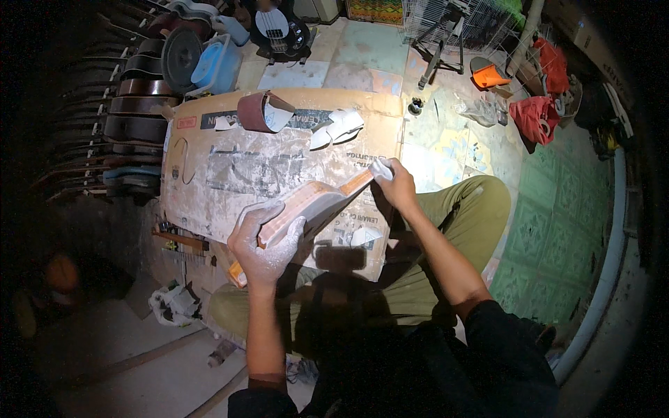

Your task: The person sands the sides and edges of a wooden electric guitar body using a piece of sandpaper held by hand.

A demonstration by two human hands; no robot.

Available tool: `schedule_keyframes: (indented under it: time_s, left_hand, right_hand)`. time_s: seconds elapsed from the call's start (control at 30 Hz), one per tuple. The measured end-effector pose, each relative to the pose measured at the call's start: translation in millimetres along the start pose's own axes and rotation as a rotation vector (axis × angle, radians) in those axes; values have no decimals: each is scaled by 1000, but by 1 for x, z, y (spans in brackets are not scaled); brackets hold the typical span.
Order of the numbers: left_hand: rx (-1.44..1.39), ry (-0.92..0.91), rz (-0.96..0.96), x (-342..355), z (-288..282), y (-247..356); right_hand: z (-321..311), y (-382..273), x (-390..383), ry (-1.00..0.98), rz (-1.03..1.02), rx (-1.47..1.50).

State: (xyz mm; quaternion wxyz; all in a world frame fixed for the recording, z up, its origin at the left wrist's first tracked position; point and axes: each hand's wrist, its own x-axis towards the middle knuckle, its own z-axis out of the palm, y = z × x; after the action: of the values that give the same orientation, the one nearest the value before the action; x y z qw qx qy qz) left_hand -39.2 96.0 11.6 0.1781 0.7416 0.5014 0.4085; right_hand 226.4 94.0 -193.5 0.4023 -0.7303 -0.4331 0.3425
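My left hand (262,245), white with dust, is closed round the wide end of a wooden instrument body (313,204), pale and dusty on its side with orange edges, like a small guitar. My right hand (396,184) grips the narrow upper end, where whitish dust covers the fingertips. The piece is held tilted above a dusty cardboard sheet (195,152), over my crossed legs. Beyond it on the cardboard lie a curled reddish sanding strip (255,113) and torn white paper pieces (338,127).
Stacked guitars (143,115) line the left. A blue plastic tub (210,64), a black bass guitar (275,28), a metal stand (442,59) and wire cage are at the back. An orange item (488,73) and red bags (532,116) sit at the right.
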Motion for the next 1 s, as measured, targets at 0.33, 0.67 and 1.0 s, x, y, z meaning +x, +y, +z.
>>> schedule_keyframes:
  time_s: [0.33,0.67,1.0]
  left_hand:
    - [-36,-13,-127,-19,-9,-8]
    - [-75,8,-58,-18,-8,-2]
    - [-56,-17,-23,-17,-1,0]
  right_hand:
    - [16,-57,-47,-51,-361,-162]
    - [9,-40,-39,-79,-384,-85]
    - [1,-15,-6,-105,-92,23]
